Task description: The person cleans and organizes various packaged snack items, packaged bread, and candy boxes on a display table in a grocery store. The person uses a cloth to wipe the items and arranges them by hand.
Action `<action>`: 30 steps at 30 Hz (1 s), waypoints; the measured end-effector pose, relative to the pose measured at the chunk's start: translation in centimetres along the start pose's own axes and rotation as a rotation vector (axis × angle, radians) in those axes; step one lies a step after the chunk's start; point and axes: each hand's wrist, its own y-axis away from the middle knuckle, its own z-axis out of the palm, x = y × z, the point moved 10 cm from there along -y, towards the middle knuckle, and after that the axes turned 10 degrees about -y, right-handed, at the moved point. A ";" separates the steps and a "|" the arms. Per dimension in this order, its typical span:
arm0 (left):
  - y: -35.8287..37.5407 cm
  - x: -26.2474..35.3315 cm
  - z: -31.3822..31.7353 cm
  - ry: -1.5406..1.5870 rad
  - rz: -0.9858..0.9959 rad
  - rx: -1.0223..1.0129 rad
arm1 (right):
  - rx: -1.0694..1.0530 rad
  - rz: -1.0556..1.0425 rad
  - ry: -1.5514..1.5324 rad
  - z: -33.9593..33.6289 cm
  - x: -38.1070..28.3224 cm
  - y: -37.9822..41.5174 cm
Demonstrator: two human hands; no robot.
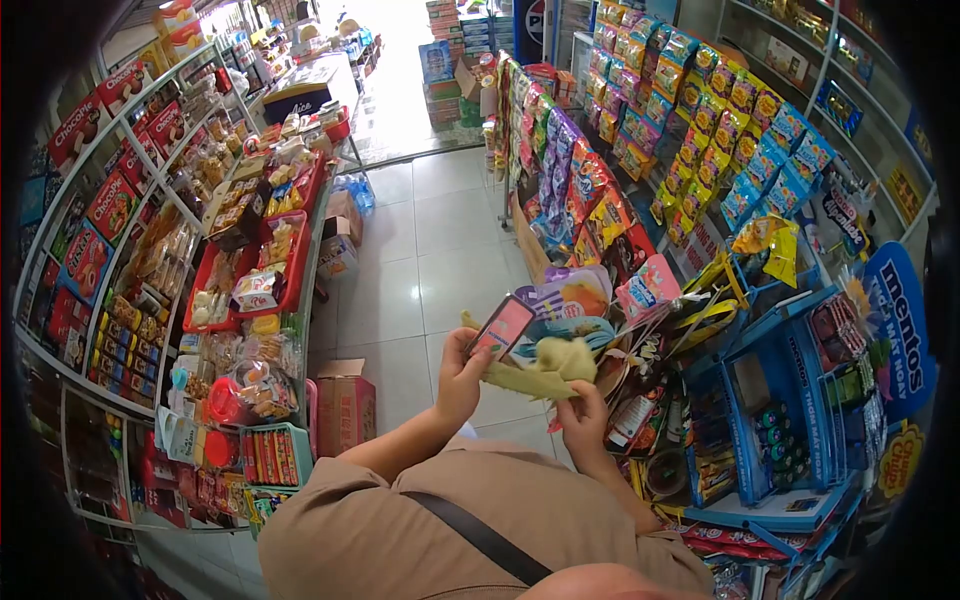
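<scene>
My left hand (462, 375) is closed on a flat pink rectangular item with a dark edge (504, 322), held tilted. A yellow-green cloth (535, 380) hangs bunched between my two hands, and one end of it shows just beside the left fingers. My right hand (584, 408) pinches the cloth's lower right edge. Behind the cloth are a purple package (565, 292) and a pink-and-white packet (648, 285), near the hanging snack bags. The far side of the pink item is hidden.
On the left, a shelf table holds red trays (285, 262) of packaged snacks. A cardboard box (345, 405) sits on the tiled floor (395, 300). Hanging candy packets (715, 140) and a blue Mentos rack (735, 430) stand close on the right.
</scene>
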 end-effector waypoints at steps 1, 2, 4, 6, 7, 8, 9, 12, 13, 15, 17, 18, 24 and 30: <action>0.0 0.3 -0.1 -0.129 0.060 -0.002 | 0.000 -0.112 0.075 0.1 -1.1 0.0; -0.1 0.8 0.0 -0.259 0.119 -0.005 | -0.049 -0.297 0.222 0.9 -3.1 0.1; 0.3 0.6 2.6 -0.535 0.081 -0.261 | -0.147 -0.662 0.515 3.8 -8.8 0.6; 1.1 -1.1 4.4 -0.765 0.081 -0.470 | -0.255 -0.674 0.736 6.7 -10.0 -0.5; 1.1 -0.4 4.7 -0.925 0.166 -0.495 | -0.309 -0.679 0.845 8.0 -9.9 -0.7; 1.0 -0.6 4.4 -0.937 0.150 -0.526 | -0.385 -0.587 0.830 8.4 -8.6 -1.1; 0.7 -0.9 3.9 -0.950 0.137 -0.558 | -0.458 -0.498 0.813 8.6 -7.0 -1.5; 0.3 -1.1 2.7 -0.977 0.125 -0.639 | -0.558 -0.314 0.800 9.2 -3.7 -2.5; 0.2 -1.2 2.4 -0.984 0.121 -0.664 | -0.565 -0.272 0.786 9.5 -2.8 -2.8; -0.4 -0.6 1.7 -1.005 0.116 -0.666 | -0.570 -0.160 0.790 10.1 -1.7 -3.4; -1.0 0.3 1.0 -0.999 0.127 -0.644 | -0.564 -0.022 0.824 10.7 -1.8 -4.4; -1.4 0.9 0.6 -0.981 0.139 -0.620 | -0.580 0.044 0.809 10.9 -1.6 -4.6; -3.3 3.0 -1.5 -0.875 0.185 -0.543 | -0.592 0.159 0.720 12.4 -0.7 -5.6; -3.7 3.4 -2.4 -0.867 0.275 -0.509 | -0.548 0.100 0.683 13.4 -0.9 -5.0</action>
